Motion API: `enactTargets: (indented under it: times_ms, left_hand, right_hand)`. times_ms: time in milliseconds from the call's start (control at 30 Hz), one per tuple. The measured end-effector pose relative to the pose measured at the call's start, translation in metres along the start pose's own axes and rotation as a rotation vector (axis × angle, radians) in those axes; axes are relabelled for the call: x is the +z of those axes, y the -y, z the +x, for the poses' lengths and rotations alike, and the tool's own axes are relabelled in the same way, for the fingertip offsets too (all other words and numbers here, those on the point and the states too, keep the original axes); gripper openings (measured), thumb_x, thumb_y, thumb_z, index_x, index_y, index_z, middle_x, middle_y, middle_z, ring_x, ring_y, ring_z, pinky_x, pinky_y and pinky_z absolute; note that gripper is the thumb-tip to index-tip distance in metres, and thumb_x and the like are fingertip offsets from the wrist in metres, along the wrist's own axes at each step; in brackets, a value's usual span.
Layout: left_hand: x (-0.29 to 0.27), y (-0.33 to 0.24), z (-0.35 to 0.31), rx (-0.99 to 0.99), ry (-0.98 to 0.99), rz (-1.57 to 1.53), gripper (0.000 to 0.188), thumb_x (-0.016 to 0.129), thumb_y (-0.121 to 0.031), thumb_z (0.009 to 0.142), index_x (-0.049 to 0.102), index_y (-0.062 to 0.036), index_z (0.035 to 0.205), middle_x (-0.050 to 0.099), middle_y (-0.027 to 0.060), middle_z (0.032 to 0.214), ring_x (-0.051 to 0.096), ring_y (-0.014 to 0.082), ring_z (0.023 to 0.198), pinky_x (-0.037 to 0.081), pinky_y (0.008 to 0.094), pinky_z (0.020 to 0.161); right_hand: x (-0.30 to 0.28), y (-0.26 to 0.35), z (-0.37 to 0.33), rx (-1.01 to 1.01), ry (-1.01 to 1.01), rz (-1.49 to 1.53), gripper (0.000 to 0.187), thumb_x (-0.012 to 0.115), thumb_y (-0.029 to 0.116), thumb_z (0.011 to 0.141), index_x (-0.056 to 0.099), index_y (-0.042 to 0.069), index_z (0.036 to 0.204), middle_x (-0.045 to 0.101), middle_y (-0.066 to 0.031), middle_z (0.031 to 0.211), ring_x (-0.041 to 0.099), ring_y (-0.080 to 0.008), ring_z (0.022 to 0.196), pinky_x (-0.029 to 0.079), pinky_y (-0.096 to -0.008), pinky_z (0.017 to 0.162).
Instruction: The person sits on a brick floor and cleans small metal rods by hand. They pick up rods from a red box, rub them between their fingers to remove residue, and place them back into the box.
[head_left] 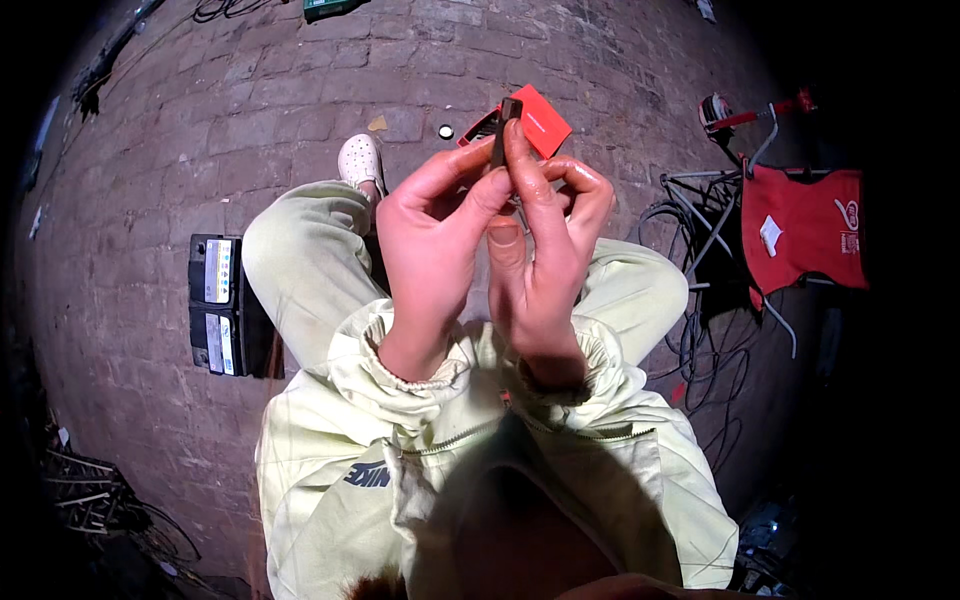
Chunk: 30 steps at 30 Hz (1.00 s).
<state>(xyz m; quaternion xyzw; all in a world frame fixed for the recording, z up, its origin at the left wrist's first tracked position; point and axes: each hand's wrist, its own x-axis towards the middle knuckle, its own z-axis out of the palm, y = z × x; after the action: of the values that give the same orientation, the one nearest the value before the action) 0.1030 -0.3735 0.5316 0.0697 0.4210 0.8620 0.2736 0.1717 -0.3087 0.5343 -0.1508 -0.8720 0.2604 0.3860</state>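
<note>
A slim, dark cylindrical piece (502,134) stands nearly upright, raised clear of the brick floor (300,100) and leaning a little to the right at its upper end. It looks stiff and quite light, small enough for fingertips to manage. The fingers about it have a shiny, stained look, so its surface may well be slippery; whether it is fragile is hard to judge. The sides near mid-length seem the surest place to take hold, leaving both ends free.

The left hand (432,225) pinches its lower part between thumb and forefinger. The right hand (552,245) lays its forefinger against the upper side, with the thumb lower down and apart from the piece; the curled fingers hide the space between them, so I cannot tell whether that hand is closed on anything.

Beyond the fingertips, toward the floor's far edge, lies an open red box (545,122), partly covered by the hands, with a small round white cap (446,131) near its left end. Toward the floor's left edge, a black battery (232,325) sits just beside the pale trousers (300,255). Toward the right edge stand a red folding chair (795,225) and loose dark cables (712,372).
</note>
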Motion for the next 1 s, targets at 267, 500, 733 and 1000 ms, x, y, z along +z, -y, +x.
enactTargets:
  times_ms: [267, 500, 733, 1000]
  left_hand:
    - [-0.004, -0.001, 0.001, 0.127, -0.003, 0.05, 0.026, 0.069, 0.003, 0.079, 0.061, 0.0056, 0.104, 0.065, 0.0066, 0.096, 0.06, 0.0096, 0.086, 0.048, 0.0222, 0.077]
    - [-0.003, 0.001, 0.0, 0.185, -0.069, 0.15, 0.025, 0.07, 0.004, 0.077, 0.06, 0.0048, 0.1, 0.065, 0.0056, 0.093, 0.06, 0.0091, 0.084, 0.048, 0.0213, 0.076]
    - [-0.003, 0.001, 0.0, 0.159, -0.03, 0.076, 0.025, 0.07, 0.004, 0.077, 0.06, 0.0042, 0.1, 0.064, 0.0057, 0.093, 0.06, 0.009, 0.083, 0.048, 0.0215, 0.075]
    - [-0.002, -0.001, -0.001, 0.153, -0.028, 0.038, 0.024, 0.069, 0.004, 0.078, 0.06, 0.0043, 0.1, 0.064, 0.0064, 0.095, 0.06, 0.0094, 0.086, 0.048, 0.0216, 0.077]
  right_hand:
    - [-0.005, 0.007, 0.008, -0.073, -0.031, -0.164, 0.051, 0.05, 0.047, 0.09, 0.056, 0.014, 0.128, 0.045, -0.0082, 0.097, 0.034, -0.0217, 0.086, 0.029, -0.0321, 0.075]
    - [-0.007, 0.011, 0.007, -0.075, 0.024, -0.207, 0.054, 0.048, 0.047, 0.092, 0.056, 0.006, 0.127, 0.041, -0.0073, 0.095, 0.033, -0.0197, 0.088, 0.03, -0.0286, 0.075]
    - [-0.007, 0.011, 0.005, 0.021, 0.036, 0.011, 0.055, 0.049, 0.046, 0.092, 0.056, 0.003, 0.126, 0.038, -0.0082, 0.096, 0.035, -0.021, 0.093, 0.031, -0.0301, 0.086]
    - [-0.003, 0.003, 0.005, -0.002, 0.05, 0.174, 0.047, 0.053, 0.034, 0.092, 0.052, 0.008, 0.131, 0.04, -0.0084, 0.097, 0.035, -0.0207, 0.09, 0.032, -0.0278, 0.08]
